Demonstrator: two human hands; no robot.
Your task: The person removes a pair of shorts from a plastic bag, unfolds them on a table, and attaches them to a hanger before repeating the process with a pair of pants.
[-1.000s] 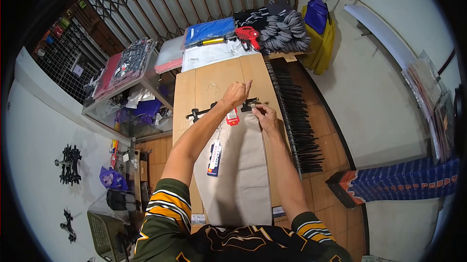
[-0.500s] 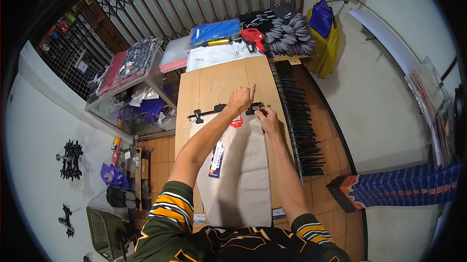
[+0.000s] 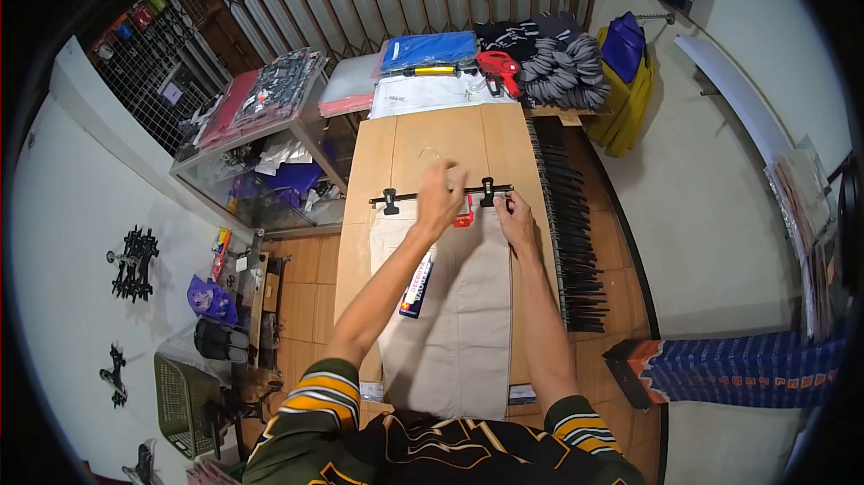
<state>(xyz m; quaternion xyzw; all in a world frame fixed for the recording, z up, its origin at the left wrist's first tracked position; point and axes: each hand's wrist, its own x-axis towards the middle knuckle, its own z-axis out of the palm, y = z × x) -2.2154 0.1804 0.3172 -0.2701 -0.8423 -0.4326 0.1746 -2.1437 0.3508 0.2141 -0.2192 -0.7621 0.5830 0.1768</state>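
Beige trousers (image 3: 463, 332) lie folded lengthwise on a wooden table (image 3: 364, 157). A black clip hanger (image 3: 409, 196) with a wire hook spans their waistband, one clip (image 3: 390, 202) at the left corner and another clip (image 3: 488, 192) toward the right. My right hand (image 3: 517, 222) pinches the waistband at its right corner, just beside the right clip. Over the middle of the hanger is my left hand (image 3: 439, 204), its fingers smeared by motion. A red label (image 3: 463, 219) shows at the waistband, partly behind that hand. A dark blue hang tag (image 3: 414, 291) lies on the fabric below.
At the table's far end are blue packaged goods (image 3: 430, 51), a red tool (image 3: 499, 71) and a pile of grey bundles (image 3: 551, 67). Black hangers (image 3: 576, 242) line the right side. To the left stands a glass case (image 3: 270, 157) with bagged garments on top.
My left hand has moved off the right clip, leftward to the hanger's middle, and that clip now shows upright. My right hand stays at the waistband corner. The whole view has shifted slightly.
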